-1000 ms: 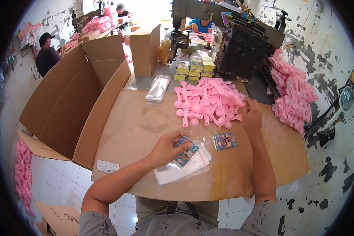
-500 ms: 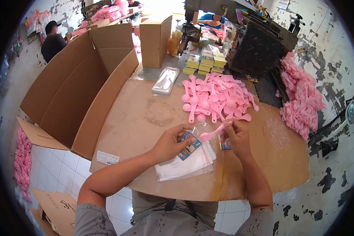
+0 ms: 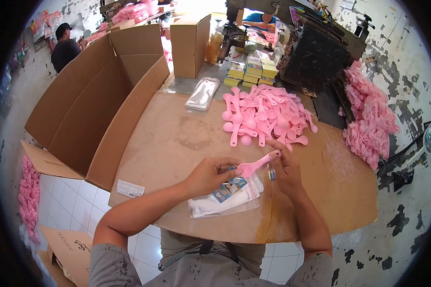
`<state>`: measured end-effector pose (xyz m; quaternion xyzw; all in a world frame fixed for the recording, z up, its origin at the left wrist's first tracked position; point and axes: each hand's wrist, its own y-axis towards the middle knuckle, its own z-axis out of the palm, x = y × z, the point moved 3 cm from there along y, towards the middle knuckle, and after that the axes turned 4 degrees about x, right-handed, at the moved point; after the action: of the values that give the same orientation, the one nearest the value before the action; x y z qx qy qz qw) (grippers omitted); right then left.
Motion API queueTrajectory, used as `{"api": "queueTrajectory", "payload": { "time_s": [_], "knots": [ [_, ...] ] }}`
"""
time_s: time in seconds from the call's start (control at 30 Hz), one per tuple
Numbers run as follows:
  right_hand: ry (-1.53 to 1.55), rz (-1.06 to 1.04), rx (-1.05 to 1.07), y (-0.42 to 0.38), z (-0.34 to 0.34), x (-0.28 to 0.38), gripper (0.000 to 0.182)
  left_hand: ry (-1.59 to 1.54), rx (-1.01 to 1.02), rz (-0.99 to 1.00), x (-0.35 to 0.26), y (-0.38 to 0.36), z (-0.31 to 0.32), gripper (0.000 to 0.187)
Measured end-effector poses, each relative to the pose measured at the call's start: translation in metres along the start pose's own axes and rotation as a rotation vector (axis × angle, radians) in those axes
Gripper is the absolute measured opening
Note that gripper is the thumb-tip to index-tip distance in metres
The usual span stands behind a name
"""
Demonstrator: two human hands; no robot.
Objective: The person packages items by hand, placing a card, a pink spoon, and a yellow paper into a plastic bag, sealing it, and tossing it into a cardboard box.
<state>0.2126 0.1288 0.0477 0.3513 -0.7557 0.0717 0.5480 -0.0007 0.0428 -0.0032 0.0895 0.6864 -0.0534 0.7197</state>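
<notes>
My right hand [image 3: 287, 168] pinches the handle end of a pink spoon [image 3: 259, 163], which slants down to the left. The spoon's bowl meets the fingertips of my left hand [image 3: 210, 176]. Those fingers are closed at the mouth of a clear plastic bag, its edge hard to make out. Under my left thumb a blue printed card [image 3: 230, 190] lies over a stack of clear plastic bags [image 3: 210, 207]. Another blue card [image 3: 272, 174] sits beside my right hand, partly covered by it. Beyond my hands is a heap of pink spoons [image 3: 268, 115].
A large open carton [image 3: 81, 119] stands at the left; a tall box [image 3: 190, 50] is behind. Packed clear sleeves [image 3: 202, 94] and stacked cards [image 3: 254, 69] lie farther back. A black machine [image 3: 313, 57] and pink bundles [image 3: 368, 119] are right. Other people work in the background.
The spoon's bowl has come to my left fingertips. My left thumb has shifted up off the card's middle, and the card now lies lower and flatter over the bags.
</notes>
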Motion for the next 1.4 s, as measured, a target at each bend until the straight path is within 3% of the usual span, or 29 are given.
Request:
{"api": "queueTrajectory", "payload": {
  "time_s": [0.07,0.13,0.23,0.37,0.47,0.5,0.6,0.63,0.7,0.8,0.97,1.1,1.17,1.27,1.4],
  "knots": [
    [-0.037,-0.091,0.023,-0.001,0.012,-0.002,0.053,-0.008,0.037,-0.03,-0.002,-0.001,0.002,0.028],
    [0.117,-0.187,0.164,-0.004,0.029,-0.002,0.062,-0.074,0.072,-0.053,-0.009,-0.003,0.004,0.029],
    [0.428,-0.158,0.372,-0.001,0.036,0.009,0.072,-0.207,0.135,-0.055,-0.024,-0.005,0.005,0.031],
    [0.743,-0.076,0.305,0.009,0.019,0.022,0.069,-0.276,0.257,-0.027,-0.027,-0.007,0.004,0.034],
    [0.187,-0.31,0.361,0.007,0.013,0.015,0.043,-0.279,0.357,-0.045,-0.022,-0.007,0.004,0.037],
    [0.136,-0.337,0.353,0.007,0.011,0.028,0.034,-0.269,0.391,-0.052,-0.022,-0.008,0.005,0.039],
    [-0.012,-0.427,0.298,0.003,0.001,0.078,0.014,-0.346,0.261,0.077,-0.032,-0.011,0.012,0.044],
    [-0.061,-0.466,0.257,0.007,0.0,0.092,0.013,-0.144,0.179,0.165,-0.035,-0.013,0.01,0.046],
    [-0.246,-0.504,0.146,0.008,-0.003,0.11,0.012,0.261,0.021,0.337,-0.042,-0.016,0.006,0.052],
    [-0.54,-0.445,0.043,0.005,-0.004,0.122,0.012,0.377,0.051,0.541,-0.06,-0.026,0.009,0.057],
    [-0.45,-0.27,0.016,-0.001,0.01,0.128,0.016,0.338,0.024,0.442,-0.063,-0.031,0.016,0.047],
    [-0.386,-0.242,0.02,0.005,0.014,0.118,0.021,0.212,0.039,0.405,-0.053,-0.024,0.008,0.037],
    [-0.334,-0.227,-0.018,0.007,0.014,0.11,0.022,0.1,0.023,0.294,-0.056,-0.026,0.008,0.037],
    [-0.567,-0.563,-0.193,0.009,0.022,0.111,0.024,0.059,-0.018,0.302,-0.054,-0.026,0.009,0.041],
    [-0.906,-0.672,-0.134,0.011,0.039,0.112,0.024,0.235,-0.061,0.231,-0.062,-0.032,0.01,0.054]
  ]
}}
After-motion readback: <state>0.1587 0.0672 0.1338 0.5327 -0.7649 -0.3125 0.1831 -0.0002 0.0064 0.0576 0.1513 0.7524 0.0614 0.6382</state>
